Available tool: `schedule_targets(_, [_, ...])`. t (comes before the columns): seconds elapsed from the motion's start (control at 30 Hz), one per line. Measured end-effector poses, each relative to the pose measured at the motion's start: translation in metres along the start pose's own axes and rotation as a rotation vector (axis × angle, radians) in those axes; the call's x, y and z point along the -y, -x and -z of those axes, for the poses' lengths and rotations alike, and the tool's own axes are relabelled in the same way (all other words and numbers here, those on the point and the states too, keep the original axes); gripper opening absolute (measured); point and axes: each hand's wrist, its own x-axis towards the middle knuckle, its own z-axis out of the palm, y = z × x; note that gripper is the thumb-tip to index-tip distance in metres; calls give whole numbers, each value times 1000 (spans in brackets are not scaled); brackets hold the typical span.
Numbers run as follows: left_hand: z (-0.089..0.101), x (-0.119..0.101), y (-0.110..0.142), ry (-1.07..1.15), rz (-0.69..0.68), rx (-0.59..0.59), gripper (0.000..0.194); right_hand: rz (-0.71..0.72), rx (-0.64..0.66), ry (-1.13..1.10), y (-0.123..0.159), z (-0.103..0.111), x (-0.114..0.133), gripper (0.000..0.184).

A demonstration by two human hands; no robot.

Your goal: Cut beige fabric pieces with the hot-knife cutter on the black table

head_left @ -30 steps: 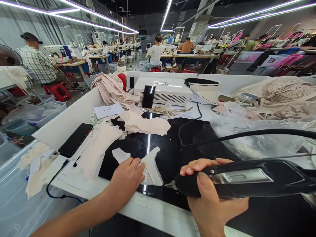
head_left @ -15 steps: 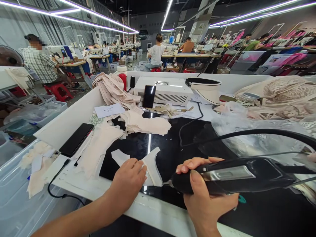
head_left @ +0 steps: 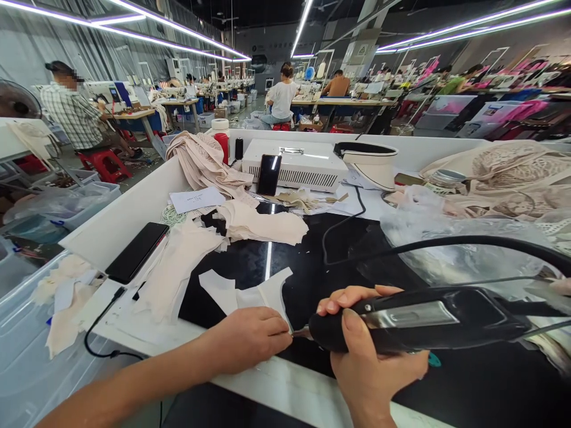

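My right hand (head_left: 372, 362) is wrapped round a thick black corded hand tool (head_left: 419, 324) with a metal plate on its side. Its thin metal tip points left, at the lower corner of a white fabric piece (head_left: 263, 295). That curved piece lies on the black table surface. My left hand (head_left: 250, 340) rests over its near edge, fingers together and pinching the corner close beside the tip. Whether the tip touches the fabric is hidden by the fingertips.
Cream fabric pieces (head_left: 181, 261) and another stack (head_left: 267, 223) lie beyond. A black phone (head_left: 137, 252) sits left; a second phone (head_left: 269, 174) leans on a white vented box (head_left: 294, 163). The tool's cable (head_left: 482, 241) arches right, over a plastic bag (head_left: 446, 232).
My left hand has slid right and toward me, to the fabric's corner by the tool tip, uncovering more of the white piece. My right hand and the tool have hardly moved.
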Motion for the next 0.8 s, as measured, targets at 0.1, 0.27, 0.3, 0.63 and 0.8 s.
schedule_targets(0.1, [1, 2, 2, 22, 14, -13, 17, 3, 13, -15, 0, 1, -1, 31])
schedule_targets(0.27, [1, 4, 2, 11, 46, -50, 21, 4, 14, -11, 0, 1, 0, 30])
schedule_targets(0.3, [1, 5, 2, 9, 55, -42, 21, 4, 12, -10, 1, 1, 0, 30])
schedule_targets(0.63, [-4, 8, 12, 48, 129, -21, 21, 8, -6, -21, 0, -3, 3, 33])
schedule_targets(0.8, [-9, 10, 14, 86, 137, -45, 23, 6, 1, -48, -1, -5, 4, 38])
